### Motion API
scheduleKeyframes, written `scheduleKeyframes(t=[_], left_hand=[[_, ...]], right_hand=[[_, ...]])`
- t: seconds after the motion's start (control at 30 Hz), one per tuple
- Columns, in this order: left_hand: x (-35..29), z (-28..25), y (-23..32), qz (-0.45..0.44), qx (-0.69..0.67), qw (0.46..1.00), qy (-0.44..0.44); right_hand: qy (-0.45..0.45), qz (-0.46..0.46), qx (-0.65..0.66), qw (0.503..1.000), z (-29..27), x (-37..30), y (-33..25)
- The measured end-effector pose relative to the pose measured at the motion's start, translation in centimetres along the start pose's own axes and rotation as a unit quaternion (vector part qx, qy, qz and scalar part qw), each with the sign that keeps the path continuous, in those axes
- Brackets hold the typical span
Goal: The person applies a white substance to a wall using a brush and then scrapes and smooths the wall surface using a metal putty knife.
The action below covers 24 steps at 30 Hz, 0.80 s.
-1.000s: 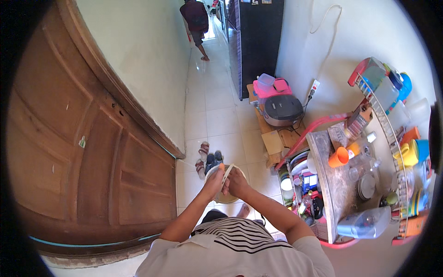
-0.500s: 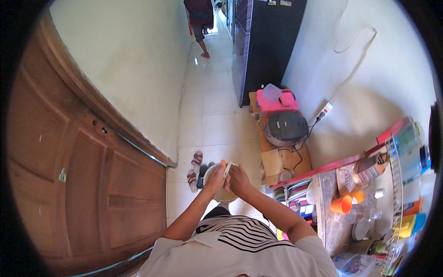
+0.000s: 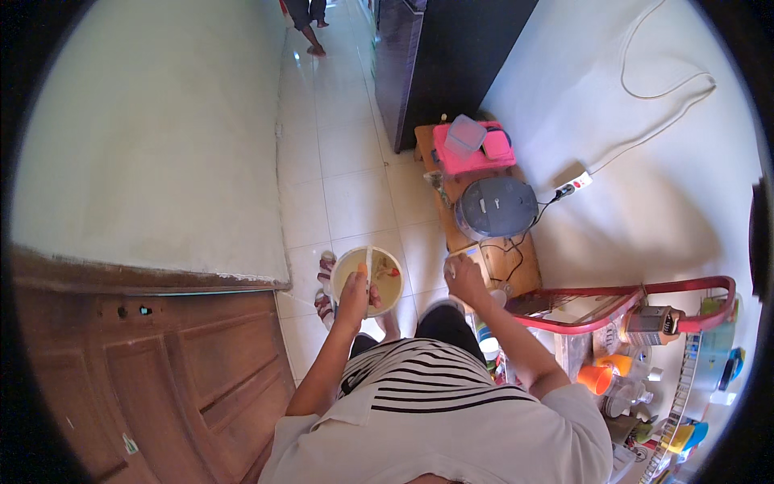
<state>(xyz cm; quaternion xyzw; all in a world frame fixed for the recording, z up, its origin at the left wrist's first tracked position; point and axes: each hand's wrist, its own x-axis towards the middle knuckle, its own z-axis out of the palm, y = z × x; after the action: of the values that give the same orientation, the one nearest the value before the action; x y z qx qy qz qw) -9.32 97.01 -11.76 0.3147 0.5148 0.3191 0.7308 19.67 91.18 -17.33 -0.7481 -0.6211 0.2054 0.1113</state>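
My left hand (image 3: 352,302) is closed round the pale handle (image 3: 369,264) of a round white bucket (image 3: 401,282), which hangs in front of me above the tiles. Cloudy yellowish liquid fills part of the bucket, and a small red and whitish thing (image 3: 390,270) shows inside near its right side. Apart from the bucket, my right hand (image 3: 465,278) is held out by the near edge of a low wooden table (image 3: 516,262). Its fingers are curled; what they hold, if anything, I cannot make out.
Brown sandals (image 3: 324,306) lie left of the bucket. A dark-lidded appliance (image 3: 496,207) and a pink container (image 3: 476,161) stand on the table, beyond which rises a dark fridge (image 3: 451,64). A wooden door (image 3: 185,355) is at left. Another person (image 3: 306,24) is down the hallway.
My right hand has let go of the bucket handle and moved right, toward the low table. The left hand keeps its hold. My view has shifted, and the other person is farther off.
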Motion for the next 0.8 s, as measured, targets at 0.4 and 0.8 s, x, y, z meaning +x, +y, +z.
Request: scheduleKeyframes(t=[0.4, 0.8], left_hand=[[10.9, -4.3, 2.5, -0.06, 0.034, 0.983, 0.173], [29.3, -3.3, -4.4, -0.125, 0.144, 0.954, 0.231]], right_hand=[[-0.112, 0.123, -0.047, 0.985, 13.9, 30.1, 12.2], [-0.224, 0.086, -0.306, 0.921, 28.0, 41.7, 25.0]])
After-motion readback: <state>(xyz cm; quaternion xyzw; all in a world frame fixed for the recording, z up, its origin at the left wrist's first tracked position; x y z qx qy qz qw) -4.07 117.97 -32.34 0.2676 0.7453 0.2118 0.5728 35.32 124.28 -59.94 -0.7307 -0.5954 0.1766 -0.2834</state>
